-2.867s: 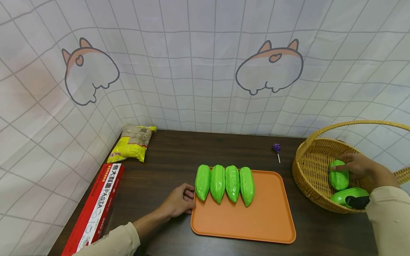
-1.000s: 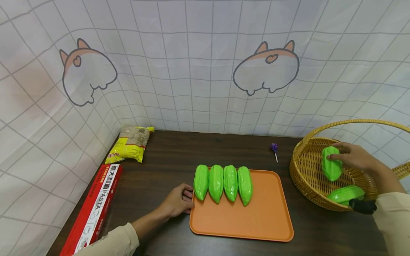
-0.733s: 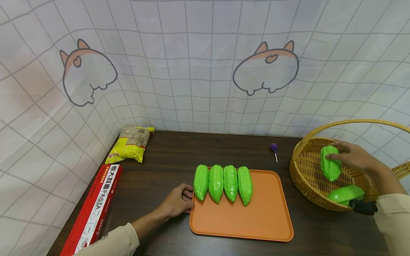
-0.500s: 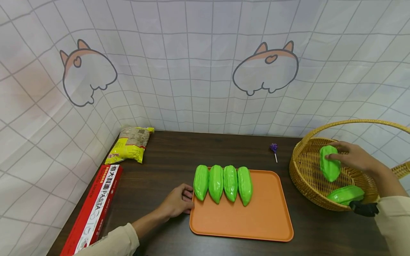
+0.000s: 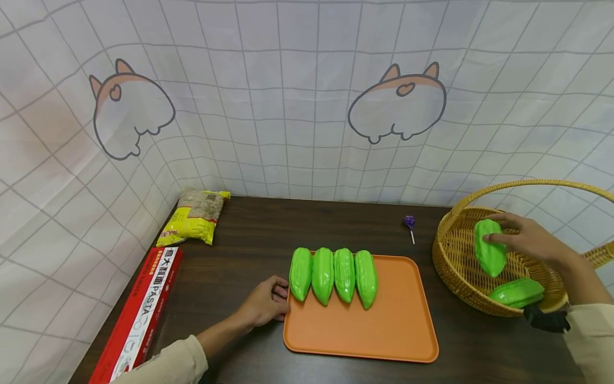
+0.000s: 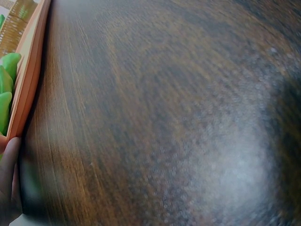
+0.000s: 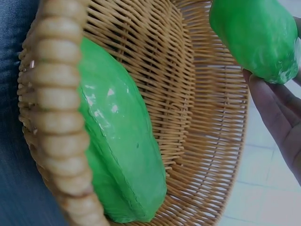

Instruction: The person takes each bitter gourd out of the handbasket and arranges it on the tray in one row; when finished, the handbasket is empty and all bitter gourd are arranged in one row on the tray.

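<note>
My right hand (image 5: 525, 237) grips a green star fruit (image 5: 490, 255) over the wicker basket (image 5: 443, 266), thumb on the near side. In the right wrist view that star fruit (image 7: 256, 40) is held between thumb and fingers, above the basket floor. Another star fruit (image 5: 517, 293) lies in the basket near its front rim. Several star fruits (image 5: 323, 277) stand side by side along the left half of an orange tray (image 5: 398, 320), stems toward the back. My left hand (image 5: 266, 302) holds the tray's left edge with curled fingers; the left wrist view shows a finger against the rim (image 6: 29, 84).
A purple lollipop (image 5: 409, 223) lies between tray and basket, toward the back. At left are a red pasta box (image 5: 139, 314) and a yellow bag (image 5: 194, 217). The basket's tall handle (image 5: 532, 182) arches over it. A curtain hangs behind the dark table.
The right hand has raised the star fruit from the basket's bottom and shifted it left, drifting slightly further in the latest half second. The left hand keeps its place at the tray.
</note>
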The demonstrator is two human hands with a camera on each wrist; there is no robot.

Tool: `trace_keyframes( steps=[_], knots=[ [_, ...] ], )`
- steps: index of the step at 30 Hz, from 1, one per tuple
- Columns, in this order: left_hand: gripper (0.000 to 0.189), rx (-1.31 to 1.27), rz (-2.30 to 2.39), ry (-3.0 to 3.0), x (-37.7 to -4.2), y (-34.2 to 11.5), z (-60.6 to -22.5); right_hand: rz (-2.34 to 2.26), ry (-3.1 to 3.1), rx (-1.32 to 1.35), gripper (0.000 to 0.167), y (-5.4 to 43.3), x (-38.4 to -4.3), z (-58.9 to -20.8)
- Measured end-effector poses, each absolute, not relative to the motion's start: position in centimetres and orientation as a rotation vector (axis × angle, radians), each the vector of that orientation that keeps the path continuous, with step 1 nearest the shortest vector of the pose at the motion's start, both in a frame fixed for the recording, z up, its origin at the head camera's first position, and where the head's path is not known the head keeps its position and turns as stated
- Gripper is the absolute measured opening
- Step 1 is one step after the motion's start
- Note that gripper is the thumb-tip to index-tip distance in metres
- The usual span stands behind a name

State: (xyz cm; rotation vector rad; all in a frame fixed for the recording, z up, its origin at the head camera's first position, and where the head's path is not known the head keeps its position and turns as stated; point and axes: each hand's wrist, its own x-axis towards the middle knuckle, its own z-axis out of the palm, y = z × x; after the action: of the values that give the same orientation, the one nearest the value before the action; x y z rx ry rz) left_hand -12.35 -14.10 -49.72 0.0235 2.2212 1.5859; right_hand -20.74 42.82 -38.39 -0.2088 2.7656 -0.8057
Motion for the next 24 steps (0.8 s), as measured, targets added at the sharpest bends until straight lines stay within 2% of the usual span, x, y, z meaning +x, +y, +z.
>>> trace_keyframes(
  steps=[24],
  knots=[
    [0.057,0.027,1.585,2.224,-12.3,-14.1,-49.8,-0.897,2.769,-0.335,0.063,41.0,-18.6,-37.2]
  ],
)
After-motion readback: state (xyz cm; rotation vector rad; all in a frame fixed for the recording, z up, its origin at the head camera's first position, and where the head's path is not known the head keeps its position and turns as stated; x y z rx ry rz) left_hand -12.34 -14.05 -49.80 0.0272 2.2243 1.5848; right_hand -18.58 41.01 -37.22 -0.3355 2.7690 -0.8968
